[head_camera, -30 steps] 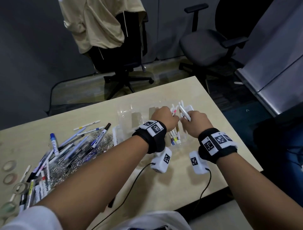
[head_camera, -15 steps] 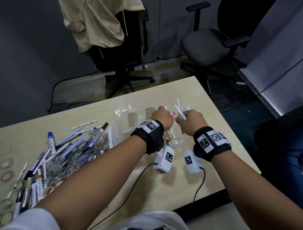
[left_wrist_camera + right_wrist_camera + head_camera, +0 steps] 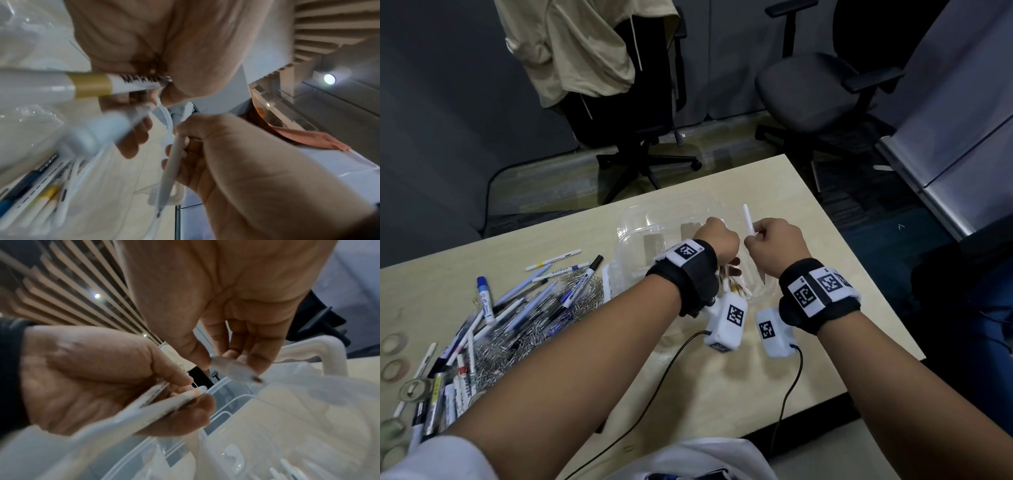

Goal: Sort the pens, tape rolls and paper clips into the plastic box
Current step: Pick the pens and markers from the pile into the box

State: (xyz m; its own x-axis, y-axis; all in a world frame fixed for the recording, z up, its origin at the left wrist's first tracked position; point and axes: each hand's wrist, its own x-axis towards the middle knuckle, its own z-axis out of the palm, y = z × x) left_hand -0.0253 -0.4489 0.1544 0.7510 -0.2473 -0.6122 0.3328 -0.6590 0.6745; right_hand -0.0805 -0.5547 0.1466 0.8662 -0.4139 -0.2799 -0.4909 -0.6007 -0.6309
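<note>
Right grip: right hand (image 3: 777, 245) curled round a single white pen (image 3: 749, 219), held between thumb and fingertips; pen stands near upright, upper end above the knuckles
Left grip: left hand (image 3: 717, 240) closed round several white markers (image 3: 115, 84), palm down, over the plastic box (image 3: 654, 222)
Pen versus grip: right-hand pen passes through the fist, dark tip (image 3: 158, 215) below it, hanging over the box rim
Box position: on the table (image 3: 825, 274), directly under both hands; pens already lie inside (image 3: 41, 201)
Head view only: loose pile of pens (image 3: 524, 308) and paper clips (image 3: 493, 346) left of the box; tape rolls (image 3: 393, 342) at the table's left edge
Left wrist view only: gold band and black lettering on one held marker; a second held marker blurred
Right wrist view only: box dividers (image 3: 230, 404) forming compartments; which compartment holds the pens I cannot tell
Materials: box clear, thin, glossy plastic with rounded corners; pens smooth white cylinders; clips fine silver wire; table pale wood-grain laminate
</note>
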